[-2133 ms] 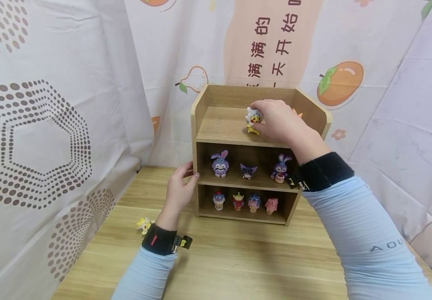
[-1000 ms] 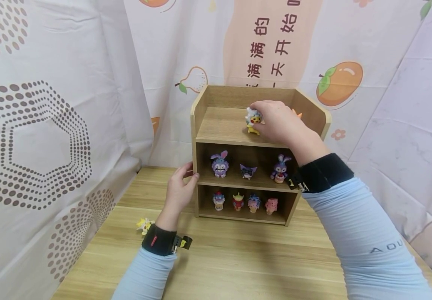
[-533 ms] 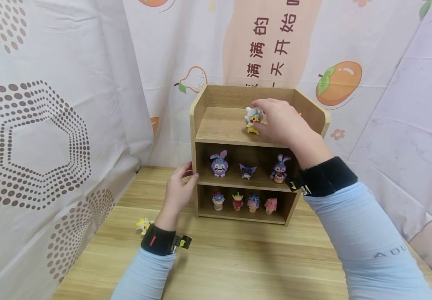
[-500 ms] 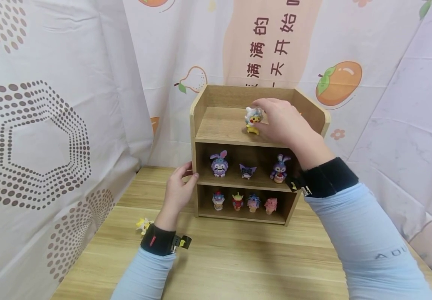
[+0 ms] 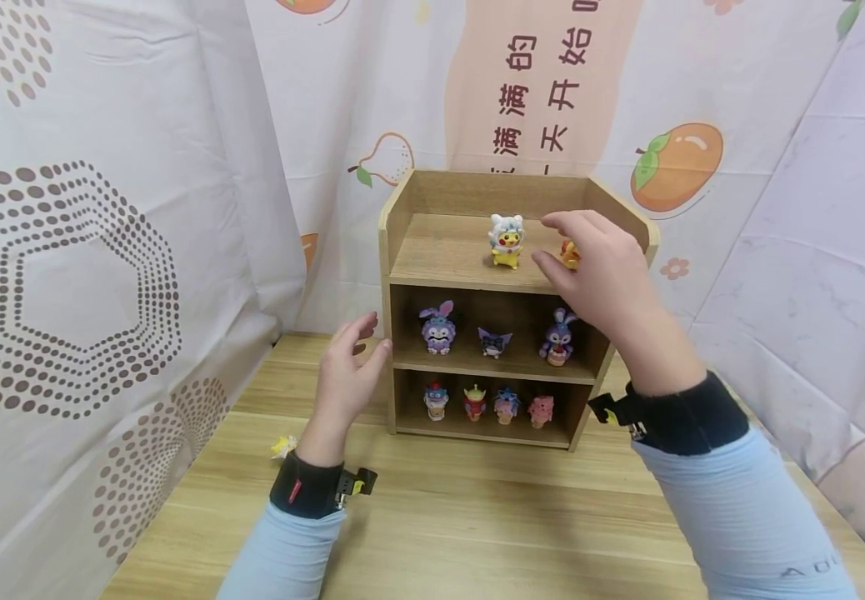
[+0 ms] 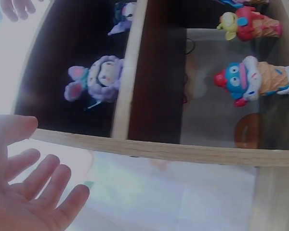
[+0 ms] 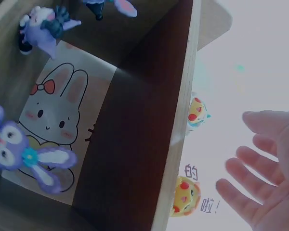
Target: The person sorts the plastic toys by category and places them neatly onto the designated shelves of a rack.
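Observation:
On the top shelf of the wooden display shelf stands a yellow Pikachu figurine in a white hood, upright and untouched. My right hand is just to its right, fingers apart and relaxed, holding nothing. Behind that hand, partly hidden, is a second yellow-and-orange figurine; the right wrist view shows its face too. My left hand hovers by the shelf's left side with fingers loosely spread; the left wrist view shows a gap to the wood. A small yellow-and-white figurine lies on the table, partly behind my left wrist.
The middle shelf holds a purple rabbit-eared figurine, a small dark purple one and another purple rabbit. Several ice-cream-cone figurines, including a red-and-green one, line the bottom shelf. Printed curtains hang behind.
My right hand has let go of the white-hooded Pikachu figurine and drawn back right, uncovering part of the second figurine. My left hand has come off the shelf's side, moving slightly left.

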Action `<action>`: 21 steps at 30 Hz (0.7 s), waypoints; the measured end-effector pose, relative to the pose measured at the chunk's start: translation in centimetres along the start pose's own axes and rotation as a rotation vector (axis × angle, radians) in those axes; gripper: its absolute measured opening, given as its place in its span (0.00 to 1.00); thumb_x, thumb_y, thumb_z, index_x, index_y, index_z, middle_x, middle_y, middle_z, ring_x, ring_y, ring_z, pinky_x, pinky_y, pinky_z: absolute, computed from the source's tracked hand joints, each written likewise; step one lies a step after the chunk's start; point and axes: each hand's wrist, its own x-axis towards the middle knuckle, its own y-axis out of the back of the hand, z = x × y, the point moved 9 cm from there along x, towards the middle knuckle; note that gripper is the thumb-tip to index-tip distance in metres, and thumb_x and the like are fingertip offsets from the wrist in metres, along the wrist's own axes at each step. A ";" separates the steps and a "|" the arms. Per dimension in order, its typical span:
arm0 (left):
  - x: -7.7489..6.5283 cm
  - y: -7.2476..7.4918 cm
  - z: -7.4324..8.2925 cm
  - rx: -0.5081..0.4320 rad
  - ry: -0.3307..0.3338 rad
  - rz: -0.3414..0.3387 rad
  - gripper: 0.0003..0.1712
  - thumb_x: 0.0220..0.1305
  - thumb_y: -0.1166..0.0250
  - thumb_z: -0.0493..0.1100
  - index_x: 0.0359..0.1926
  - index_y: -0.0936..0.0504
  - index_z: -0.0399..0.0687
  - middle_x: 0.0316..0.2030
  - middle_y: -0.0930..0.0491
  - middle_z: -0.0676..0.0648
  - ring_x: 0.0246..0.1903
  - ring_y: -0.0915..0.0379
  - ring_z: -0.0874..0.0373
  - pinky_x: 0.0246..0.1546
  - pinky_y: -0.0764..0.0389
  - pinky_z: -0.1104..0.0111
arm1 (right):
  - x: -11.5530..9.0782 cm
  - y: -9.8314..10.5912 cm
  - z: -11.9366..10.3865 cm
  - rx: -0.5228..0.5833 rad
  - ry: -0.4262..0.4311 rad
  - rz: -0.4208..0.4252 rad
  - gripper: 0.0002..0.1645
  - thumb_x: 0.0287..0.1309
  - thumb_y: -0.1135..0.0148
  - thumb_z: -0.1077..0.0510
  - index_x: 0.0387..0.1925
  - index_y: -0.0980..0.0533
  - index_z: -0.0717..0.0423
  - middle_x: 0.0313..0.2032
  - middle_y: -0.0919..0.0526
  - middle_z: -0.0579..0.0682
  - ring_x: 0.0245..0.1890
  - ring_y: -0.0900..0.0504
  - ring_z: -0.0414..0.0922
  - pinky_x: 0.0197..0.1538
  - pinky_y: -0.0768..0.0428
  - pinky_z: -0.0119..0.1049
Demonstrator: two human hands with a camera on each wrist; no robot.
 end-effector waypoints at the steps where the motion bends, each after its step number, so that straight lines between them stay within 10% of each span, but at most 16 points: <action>1: 0.0 0.2 0.4 0.015 -0.018 0.004 0.25 0.61 0.34 0.41 0.58 0.25 0.41 0.50 0.23 0.42 0.49 0.29 0.56 0.49 0.23 0.54 | -0.5 0.3 -0.1 0.004 0.010 0.033 0.22 0.54 0.31 0.57 0.50 0.23 0.60 0.45 0.19 0.57 0.45 0.24 0.51 0.46 0.23 0.51; 11: 0.0 3.0 3.2 0.126 -0.154 0.025 0.23 0.60 0.32 0.42 0.54 0.22 0.39 0.48 0.21 0.44 0.48 0.29 0.55 0.47 0.22 0.54 | -5.4 3.3 1.2 0.059 -0.074 0.322 0.19 0.50 0.29 0.57 0.43 0.20 0.62 0.41 0.18 0.57 0.45 0.24 0.53 0.45 0.25 0.53; 21: -0.4 3.9 4.2 0.173 -0.126 -0.072 0.23 0.62 0.34 0.48 0.57 0.22 0.45 0.51 0.23 0.49 0.49 0.31 0.58 0.46 0.23 0.56 | -10.1 4.1 3.8 0.145 -0.179 0.491 0.22 0.47 0.29 0.56 0.43 0.20 0.63 0.41 0.18 0.55 0.45 0.24 0.49 0.48 0.25 0.31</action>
